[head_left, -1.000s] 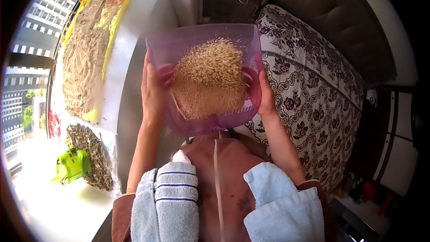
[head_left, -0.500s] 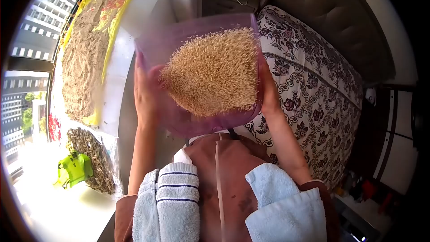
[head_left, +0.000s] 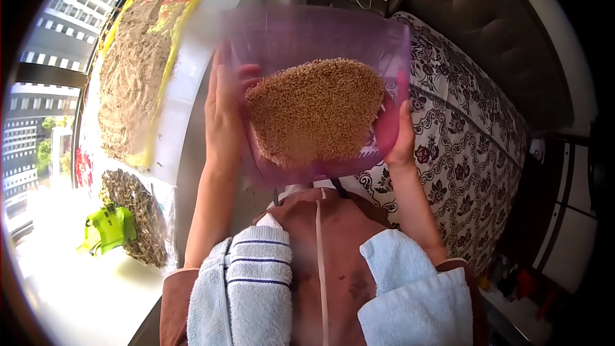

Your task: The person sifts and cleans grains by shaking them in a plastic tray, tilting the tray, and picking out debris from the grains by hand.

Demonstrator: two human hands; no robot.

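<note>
A see-through purple plastic box is held up in front of my body, blurred by motion. Loose tan grains lie heaped inside it; their exact kind is hard to make out. My left hand grips the box by its left side, and some of its fingers show through the wall. On the opposite side my right hand clasps the wall, its fingers partly seen through the plastic. Light blue towelling covers wrap both sleeves, over a brown apron.
Along the window on my left runs a white ledge, where brownish material is spread on yellow sheeting. Dark dried pieces and a bright green bag lie nearer. To the right is a bed with a flowered cover.
The box has shifted to the right in view. The grains, spread against its right wall before, now sit in a more compact heap nearer the middle. Both hands keep their hold.
</note>
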